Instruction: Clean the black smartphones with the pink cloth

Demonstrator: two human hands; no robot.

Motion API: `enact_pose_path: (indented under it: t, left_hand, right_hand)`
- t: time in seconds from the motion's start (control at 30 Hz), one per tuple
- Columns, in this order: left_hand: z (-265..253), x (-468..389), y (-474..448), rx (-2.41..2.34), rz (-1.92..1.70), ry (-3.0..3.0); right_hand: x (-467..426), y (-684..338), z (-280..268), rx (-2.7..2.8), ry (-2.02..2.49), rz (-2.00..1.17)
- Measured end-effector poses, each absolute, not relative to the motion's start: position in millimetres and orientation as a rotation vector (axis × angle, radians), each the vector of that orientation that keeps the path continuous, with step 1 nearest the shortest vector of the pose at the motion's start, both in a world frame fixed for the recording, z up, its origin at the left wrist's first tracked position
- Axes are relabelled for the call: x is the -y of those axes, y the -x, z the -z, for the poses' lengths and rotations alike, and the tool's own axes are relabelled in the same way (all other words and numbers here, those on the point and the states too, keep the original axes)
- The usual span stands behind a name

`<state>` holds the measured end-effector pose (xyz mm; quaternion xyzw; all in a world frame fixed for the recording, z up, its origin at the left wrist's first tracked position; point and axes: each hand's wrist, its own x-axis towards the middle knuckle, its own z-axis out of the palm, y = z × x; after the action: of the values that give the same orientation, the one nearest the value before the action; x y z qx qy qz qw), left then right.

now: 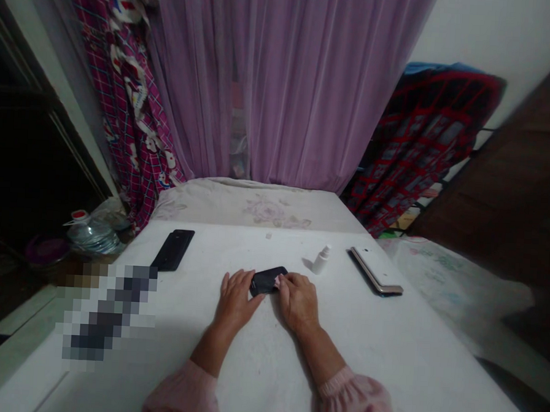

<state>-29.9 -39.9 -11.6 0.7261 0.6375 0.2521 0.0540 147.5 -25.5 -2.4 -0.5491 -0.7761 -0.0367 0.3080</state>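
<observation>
Head view: small dark phone [268,280] lies flat on the white table [257,365], mid-table, screen up as far as I can tell.

My left hand [234,301] rests palm-down against the phone's left end, fingers loosely spread, fingertips touching its edge. My right hand [297,300] sits at the phone's right end, fingers curled together, pinching a small pinkish bit [278,282] pressed on the phone's surface; can't tell what it is. Both wrists flat on the table, pink sleeves [352,400] at the near edge.

Relative to the phone:
- white spray bottle [321,260] upright, just beyond and right.
- silver phone [375,271] lying flat, further right, well apart.
- black phone [173,249] lying flat, to the left and beyond, well apart.
- purple curtain [286,83] far behind.
</observation>
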Motion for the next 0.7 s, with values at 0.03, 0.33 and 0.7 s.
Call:
enact_pose_path:
  t: [0.03,0.33,0.7]
  left_hand:
    - [11,40,30,-1.942,-0.759,-2.211]
    - [12,40,28,-1.941,-0.791,-2.216]
    - [25,35,35,-1.901,-0.766,-2.249]
  right_hand:
    - [25,-148,3,2.048,1.460,0.089]
    - [15,-149,8,1.922,1.537,0.064]
    - [30,-133,1,2.052,1.322,0.057]
